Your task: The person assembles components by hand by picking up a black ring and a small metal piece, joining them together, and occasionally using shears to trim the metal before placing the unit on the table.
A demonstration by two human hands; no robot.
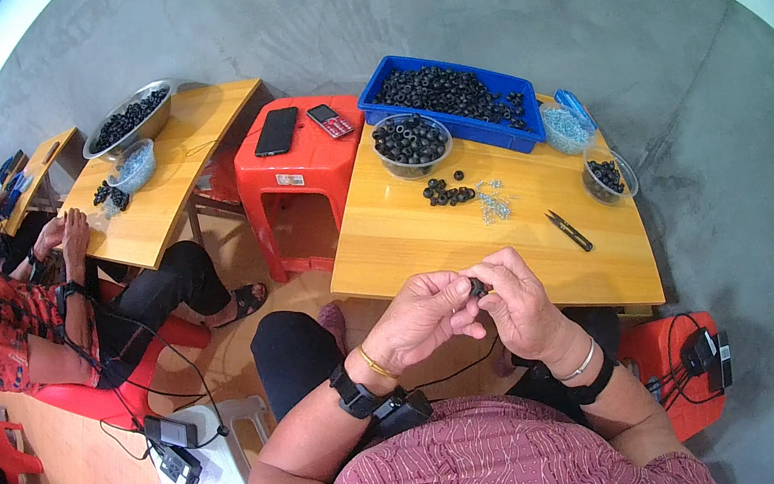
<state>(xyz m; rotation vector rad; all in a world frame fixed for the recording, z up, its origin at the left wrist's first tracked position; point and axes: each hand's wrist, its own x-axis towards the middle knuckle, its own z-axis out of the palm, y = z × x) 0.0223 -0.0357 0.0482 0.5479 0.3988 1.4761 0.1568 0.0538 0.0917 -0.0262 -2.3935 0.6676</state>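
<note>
My left hand (pixel 428 321) and my right hand (pixel 523 310) meet just off the near edge of the wooden table (pixel 389 252). Between their fingertips is a small round black piece (pixel 477 286), pinched from both sides and partly hidden. Beyond the hands, a loose cluster of black ring-like pieces (pixel 447 194) lies beside a scatter of small clear pieces (pixel 495 207). Black tweezers (pixel 570 231) rest on the right part of the table. More black pieces fill a clear round tub (pixel 413 173) and a blue tray (pixel 525 141) at the back.
At the table's right are a tub of pale-blue clear pieces (pixel 568 132) and a smaller tub (pixel 633 181) of black ones. Two phones lie on a red stool (pixel 286 181). Left, a co-worker (pixel 30 324) sits at another table (pixel 203 134). Cables hang near a white stool (pixel 227 480).
</note>
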